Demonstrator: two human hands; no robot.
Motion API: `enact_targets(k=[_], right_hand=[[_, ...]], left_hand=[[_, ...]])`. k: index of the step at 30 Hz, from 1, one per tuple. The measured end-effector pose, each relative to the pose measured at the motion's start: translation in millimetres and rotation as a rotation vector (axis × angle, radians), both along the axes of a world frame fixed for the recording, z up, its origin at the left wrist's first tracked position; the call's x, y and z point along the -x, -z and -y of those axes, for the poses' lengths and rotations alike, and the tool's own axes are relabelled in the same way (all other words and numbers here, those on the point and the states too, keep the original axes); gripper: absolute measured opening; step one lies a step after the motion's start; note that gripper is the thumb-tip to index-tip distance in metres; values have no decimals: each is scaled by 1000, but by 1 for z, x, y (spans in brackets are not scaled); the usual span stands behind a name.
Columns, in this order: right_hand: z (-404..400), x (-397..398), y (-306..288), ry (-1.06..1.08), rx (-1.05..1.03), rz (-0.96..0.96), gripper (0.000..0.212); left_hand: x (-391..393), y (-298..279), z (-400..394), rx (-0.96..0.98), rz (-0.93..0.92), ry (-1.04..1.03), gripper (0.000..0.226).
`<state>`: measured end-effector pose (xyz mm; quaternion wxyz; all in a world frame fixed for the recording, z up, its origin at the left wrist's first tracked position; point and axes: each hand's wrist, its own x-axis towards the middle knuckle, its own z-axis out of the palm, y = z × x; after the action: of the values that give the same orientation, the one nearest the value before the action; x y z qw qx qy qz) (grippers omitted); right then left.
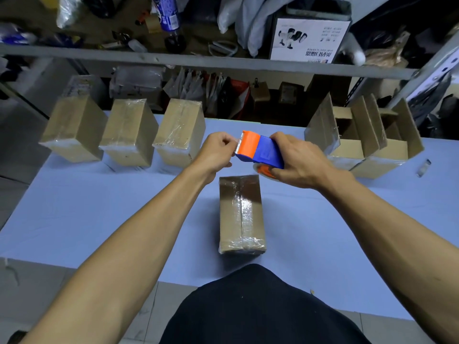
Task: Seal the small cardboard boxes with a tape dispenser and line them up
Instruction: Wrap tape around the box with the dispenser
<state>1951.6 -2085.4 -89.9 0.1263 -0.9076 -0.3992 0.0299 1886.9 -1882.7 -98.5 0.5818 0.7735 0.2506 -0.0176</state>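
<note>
- At your ten to eleven o'clock, a row of three sealed brown cardboard boxes wrapped in clear tape stands along the far edge of the pale blue table [87,219]: the left sealed box [74,130], the middle sealed box [129,134] and the right sealed box [180,132], side by side with narrow gaps between them.
- Your left hand [216,152] is raised at twelve o'clock, fingers curled, thumb and fingertips pinching at the serrated front edge of the dispenser; whether a tape end sits between them, you cannot tell.
- Just right of it, the orange-and-blue plastic tape dispenser [260,150] is held in the air above the table, orange nose pointing left.
- Below it, at your six o'clock, one taped brown cardboard box [241,214] lies flat on the table, long side running away from you, apart from both hands.
- Your right hand [300,162] grips the dispenser's blue body from above, fingers wrapped round it and the roll.
- At two o'clock, open brown cardboard boxes [367,137] stand clustered, flaps up.
</note>
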Motion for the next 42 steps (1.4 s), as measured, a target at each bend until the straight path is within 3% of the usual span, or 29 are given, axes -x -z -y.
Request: enact_targets(k=[6, 9, 14, 19, 26, 33, 39, 40, 42], right_hand=[[-3, 0, 7, -68, -60, -69, 71], [-2, -1, 6, -113, -56, -20, 66], [38, -9, 20, -57, 1, -103, 57], [45, -8, 40, -29, 67, -102, 54], [50, -14, 58, 23, 108, -82, 56], [46, -20, 74, 69, 129, -120, 61], [51, -20, 85, 95, 99, -182, 65], [52, -20, 87, 99, 94, -190, 66], [55, -19, 88, 108, 77, -202, 67]], left_hand=[[2, 11, -8, 83, 9, -58, 14], [5, 17, -6, 31, 50, -132, 14], [36, 48, -31, 50, 70, -377, 13], [51, 71, -26, 71, 9, -343, 21], [55, 87, -23, 135, -8, -324, 11], [50, 108, -14, 46, -66, -378, 14], [43, 120, 11, 138, -92, -517, 4], [41, 120, 13, 132, -105, -539, 10], [39, 120, 13, 179, -185, -576, 51]])
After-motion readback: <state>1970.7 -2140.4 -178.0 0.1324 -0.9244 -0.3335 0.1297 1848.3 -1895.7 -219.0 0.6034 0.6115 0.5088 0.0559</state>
